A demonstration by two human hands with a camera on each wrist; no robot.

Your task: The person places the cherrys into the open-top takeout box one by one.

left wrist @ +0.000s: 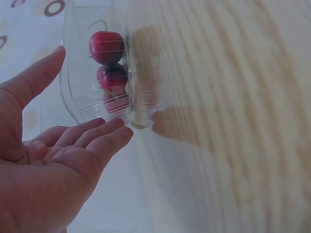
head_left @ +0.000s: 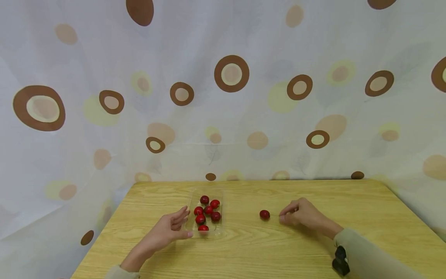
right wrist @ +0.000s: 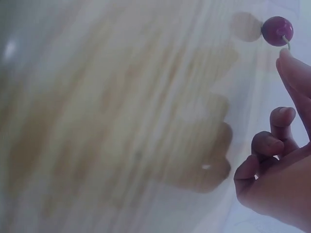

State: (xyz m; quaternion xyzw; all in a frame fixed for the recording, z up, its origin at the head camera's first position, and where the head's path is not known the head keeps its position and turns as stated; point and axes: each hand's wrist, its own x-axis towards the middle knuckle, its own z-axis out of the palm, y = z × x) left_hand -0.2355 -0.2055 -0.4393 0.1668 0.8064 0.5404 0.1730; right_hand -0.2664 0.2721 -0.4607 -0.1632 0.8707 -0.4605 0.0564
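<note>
A clear plastic box (head_left: 195,194) with several red and dark-red cherries (head_left: 208,210) in it stands on the table, left of the middle. My left hand (head_left: 170,229) is spread at the box's near left corner, fingers along its left side and thumb by its front edge. In the left wrist view, the fingertips (left wrist: 125,133) are right at the box's lower edge and the thumb is by its rim. To the right of the box, my right hand (head_left: 301,214) pinches the thin stem of a single dark-red cherry (right wrist: 277,31) between thumb and forefinger. Its other fingers are curled.
The wood-grain table (head_left: 244,255) reaches back to a pale curtain (head_left: 265,46) with brown rings and spots. A dark device (head_left: 340,261) sits on the right sleeve.
</note>
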